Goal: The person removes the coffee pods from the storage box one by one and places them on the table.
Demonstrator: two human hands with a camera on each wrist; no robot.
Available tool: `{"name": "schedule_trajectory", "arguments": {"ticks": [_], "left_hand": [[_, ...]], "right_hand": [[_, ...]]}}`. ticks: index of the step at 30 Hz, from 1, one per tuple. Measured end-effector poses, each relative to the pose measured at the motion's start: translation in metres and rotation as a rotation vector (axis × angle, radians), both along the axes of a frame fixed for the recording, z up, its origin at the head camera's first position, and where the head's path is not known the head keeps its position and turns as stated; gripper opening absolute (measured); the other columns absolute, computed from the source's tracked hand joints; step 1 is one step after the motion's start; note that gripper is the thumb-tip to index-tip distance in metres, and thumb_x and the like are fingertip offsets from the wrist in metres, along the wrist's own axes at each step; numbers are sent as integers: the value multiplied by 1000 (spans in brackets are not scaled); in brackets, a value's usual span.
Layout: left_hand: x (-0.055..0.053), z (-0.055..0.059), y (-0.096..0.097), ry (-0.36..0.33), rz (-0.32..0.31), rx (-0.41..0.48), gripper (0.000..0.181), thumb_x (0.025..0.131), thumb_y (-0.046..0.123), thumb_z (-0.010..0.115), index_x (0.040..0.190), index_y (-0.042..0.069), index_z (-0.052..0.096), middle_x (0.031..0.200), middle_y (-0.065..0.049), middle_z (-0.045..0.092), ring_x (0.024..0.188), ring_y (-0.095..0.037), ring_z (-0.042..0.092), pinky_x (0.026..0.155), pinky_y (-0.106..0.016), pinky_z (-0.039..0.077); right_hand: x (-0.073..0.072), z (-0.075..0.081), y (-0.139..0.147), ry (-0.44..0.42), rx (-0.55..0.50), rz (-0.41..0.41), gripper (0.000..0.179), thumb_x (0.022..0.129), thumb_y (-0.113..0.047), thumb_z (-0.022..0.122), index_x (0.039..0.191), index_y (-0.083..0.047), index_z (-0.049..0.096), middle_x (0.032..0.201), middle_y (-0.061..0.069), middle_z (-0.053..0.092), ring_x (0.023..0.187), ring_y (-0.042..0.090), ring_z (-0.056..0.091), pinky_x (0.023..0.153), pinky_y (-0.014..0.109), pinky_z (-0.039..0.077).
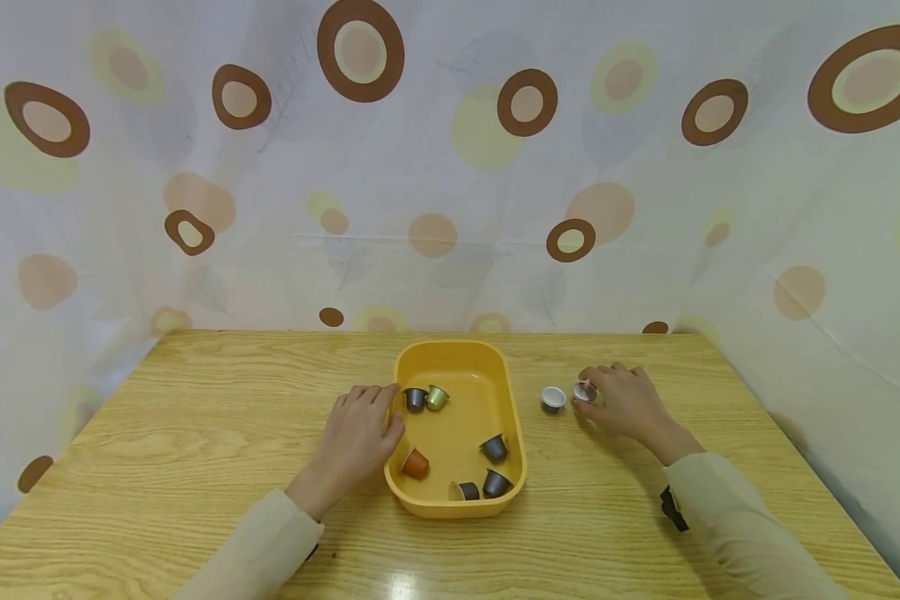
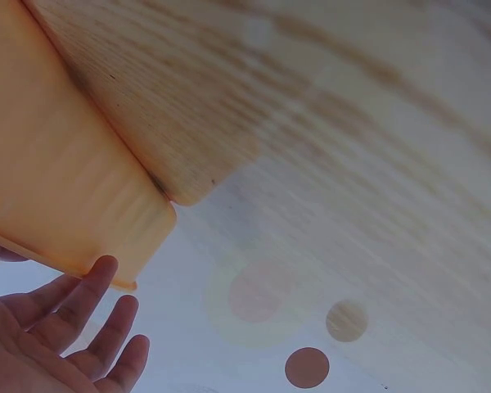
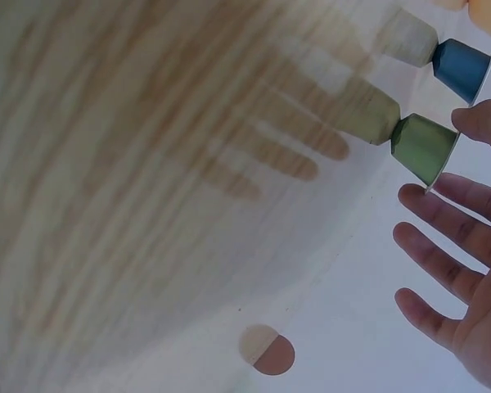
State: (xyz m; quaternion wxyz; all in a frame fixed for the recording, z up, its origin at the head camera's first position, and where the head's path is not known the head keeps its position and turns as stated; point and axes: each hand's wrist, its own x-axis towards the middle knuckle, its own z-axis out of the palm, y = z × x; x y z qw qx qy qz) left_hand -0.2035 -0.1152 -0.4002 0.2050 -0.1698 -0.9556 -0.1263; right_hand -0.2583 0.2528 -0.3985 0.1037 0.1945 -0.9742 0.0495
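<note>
My right hand pinches the rim of a green coffee capsule between thumb and fingertips. The capsule's narrow end is down on the table, its foil lid up. Beside it a blue coffee capsule stands the same way, its pale lid showing in the head view. My left hand touches the left rim of a yellow plastic tray, with its fingers loosely spread. Inside the tray lie several capsules: a dark one against a light green one, an orange one, and dark ones at the near right.
The wooden table extends on both sides of the tray. A white curtain printed with brown, peach and yellow shapes hangs behind the table and along its sides.
</note>
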Motion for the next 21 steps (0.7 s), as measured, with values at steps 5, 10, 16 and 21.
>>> {"name": "schedule_trajectory", "arguments": {"ticks": [5, 10, 16, 21], "left_hand": [[0, 1, 0, 0, -4, -3, 35, 86, 22, 56, 118, 8, 59, 108, -8, 65, 100, -27, 57, 86, -43, 45], [0, 1, 0, -4, -3, -2, 35, 86, 22, 55, 118, 8, 59, 109, -8, 65, 100, -27, 57, 86, -43, 45], [0, 1, 1, -5, 1, -3, 35, 86, 22, 56, 119, 8, 59, 109, -8, 65, 101, -27, 57, 86, -44, 45], [0, 1, 0, -2, 2, -9, 36, 86, 23, 56, 119, 8, 59, 109, -8, 65, 100, -27, 57, 86, -43, 45]], "right_hand": [[0, 4, 1, -32, 0, -10, 42, 80, -34, 66, 111, -6, 62, 98, 8, 66, 90, 32, 57, 79, 57, 40], [1, 10, 1, -16, -3, -1, 41, 82, -32, 64, 113, -4, 60, 97, 10, 66, 90, 33, 57, 79, 57, 40], [1, 16, -3, 33, 2, 24, 40, 83, -32, 63, 112, -6, 61, 97, 9, 66, 90, 31, 57, 76, 54, 41], [1, 19, -10, 63, 32, 40, 41, 82, -34, 64, 112, -7, 61, 98, 7, 66, 90, 29, 57, 76, 52, 43]]}}
